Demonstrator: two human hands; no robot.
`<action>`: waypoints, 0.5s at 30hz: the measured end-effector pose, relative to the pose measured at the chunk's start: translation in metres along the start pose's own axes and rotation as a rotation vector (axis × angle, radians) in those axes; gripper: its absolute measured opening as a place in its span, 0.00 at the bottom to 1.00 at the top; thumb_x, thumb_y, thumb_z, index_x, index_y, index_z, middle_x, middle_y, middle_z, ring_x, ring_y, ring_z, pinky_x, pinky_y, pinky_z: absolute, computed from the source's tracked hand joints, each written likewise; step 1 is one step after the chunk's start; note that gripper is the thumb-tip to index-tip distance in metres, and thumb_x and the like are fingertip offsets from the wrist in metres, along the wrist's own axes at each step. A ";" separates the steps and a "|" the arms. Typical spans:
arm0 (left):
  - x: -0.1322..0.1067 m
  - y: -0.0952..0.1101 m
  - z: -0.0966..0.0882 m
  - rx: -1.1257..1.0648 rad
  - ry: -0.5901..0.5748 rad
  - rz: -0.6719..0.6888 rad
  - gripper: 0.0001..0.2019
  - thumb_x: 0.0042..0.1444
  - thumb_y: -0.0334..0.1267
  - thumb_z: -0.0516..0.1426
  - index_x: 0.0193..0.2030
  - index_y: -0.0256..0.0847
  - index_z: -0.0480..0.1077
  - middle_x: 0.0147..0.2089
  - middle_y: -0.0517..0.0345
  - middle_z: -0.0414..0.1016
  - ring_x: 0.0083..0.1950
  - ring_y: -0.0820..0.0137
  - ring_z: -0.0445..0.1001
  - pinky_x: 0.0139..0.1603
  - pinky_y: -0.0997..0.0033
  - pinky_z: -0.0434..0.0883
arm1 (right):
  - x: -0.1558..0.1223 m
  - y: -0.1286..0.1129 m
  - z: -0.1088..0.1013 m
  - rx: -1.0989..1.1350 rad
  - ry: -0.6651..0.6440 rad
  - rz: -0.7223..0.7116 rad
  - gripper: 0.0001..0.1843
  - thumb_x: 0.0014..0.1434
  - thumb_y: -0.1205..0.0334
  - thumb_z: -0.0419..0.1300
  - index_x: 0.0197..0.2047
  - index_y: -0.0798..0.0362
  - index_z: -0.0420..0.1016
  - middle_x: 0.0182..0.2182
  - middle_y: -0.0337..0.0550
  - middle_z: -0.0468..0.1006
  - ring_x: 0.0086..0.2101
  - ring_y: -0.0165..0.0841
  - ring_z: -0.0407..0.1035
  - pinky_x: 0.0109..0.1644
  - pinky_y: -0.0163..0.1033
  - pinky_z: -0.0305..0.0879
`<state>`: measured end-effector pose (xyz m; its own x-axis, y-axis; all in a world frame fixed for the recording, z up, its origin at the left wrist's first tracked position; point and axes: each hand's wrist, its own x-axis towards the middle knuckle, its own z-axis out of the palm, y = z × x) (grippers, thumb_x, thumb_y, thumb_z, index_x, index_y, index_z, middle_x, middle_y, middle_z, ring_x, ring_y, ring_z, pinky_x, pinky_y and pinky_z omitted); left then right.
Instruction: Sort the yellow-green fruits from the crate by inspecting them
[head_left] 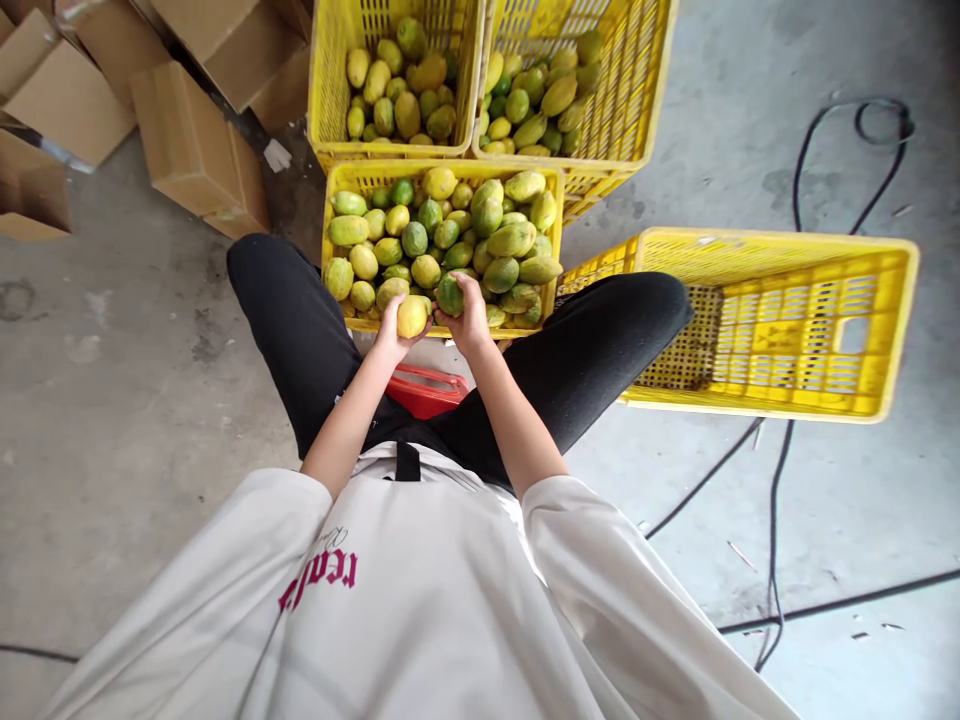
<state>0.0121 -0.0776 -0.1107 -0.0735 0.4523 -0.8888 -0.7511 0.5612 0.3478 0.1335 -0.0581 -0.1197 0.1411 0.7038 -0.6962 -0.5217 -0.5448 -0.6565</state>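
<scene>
My left hand (403, 328) is closed around a yellow lemon (412, 316), above the near edge of a full yellow crate (556, 200). Just to its right, my right hand (467, 318) grips a dark green lemon (450, 295). The two hands almost meet at the fingertips. Below them the crate is heaped with lemons (426, 271), mixed yellow and green, some round and some long. Part of the crate's near rim is hidden behind my hands.
Two more yellow crates (480, 135) with lemons stand behind. A yellow crate (892, 330) lies at the right, beside my knee. Cardboard boxes (191, 140) are at the upper left. A red stool (427, 393) shows between my legs. Black cable (776, 530) runs over the floor.
</scene>
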 end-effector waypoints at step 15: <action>0.000 -0.005 0.000 -0.005 0.002 0.011 0.09 0.73 0.34 0.66 0.57 0.41 0.83 0.35 0.52 0.83 0.48 0.52 0.92 0.45 0.64 0.89 | 0.012 0.010 -0.004 0.105 0.090 -0.043 0.12 0.67 0.64 0.74 0.50 0.43 0.78 0.50 0.36 0.81 0.53 0.33 0.82 0.53 0.38 0.90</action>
<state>0.0156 -0.0798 -0.1126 -0.0833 0.4570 -0.8856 -0.7533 0.5529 0.3562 0.1336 -0.0572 -0.1353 0.2383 0.6791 -0.6943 -0.5982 -0.4606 -0.6558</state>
